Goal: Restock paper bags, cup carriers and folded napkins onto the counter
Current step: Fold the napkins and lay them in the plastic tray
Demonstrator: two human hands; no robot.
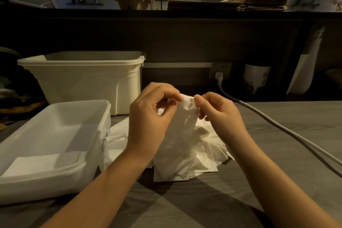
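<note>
The scene is dim and warm-toned, lit from above and behind the viewer. The white napkins [185,146] and the shallow plastic tub [55,170] at lower left are the brightest areas. Soft forearm shadows cross the grey surface [277,135] at the bottom. The upper background is murky and slightly soft. Straight lines bow near the frame edges.

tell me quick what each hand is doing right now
Left hand: fingers pinched shut on the napkin.
Right hand: fingers pinched shut on the same napkin.
</note>
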